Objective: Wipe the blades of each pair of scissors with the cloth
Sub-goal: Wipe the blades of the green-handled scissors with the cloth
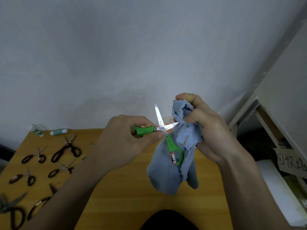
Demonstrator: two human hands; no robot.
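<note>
Mid-frame: left hand [127,140] clamped on green scissors [162,128], spread wide; right hand [209,130] bunching cloth [172,170] round one blade. Best wiped pivot-to-tip, off the edge.

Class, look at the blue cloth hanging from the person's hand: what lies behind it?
Behind the blue cloth the wooden table shows on both sides. The right hand bunches the cloth over one blade tip of the green scissors, so that tip is hidden.

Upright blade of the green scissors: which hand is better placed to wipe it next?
Right hand, probably: it grips the blue cloth beside the upright blade. The left hand holds a green handle.
</note>
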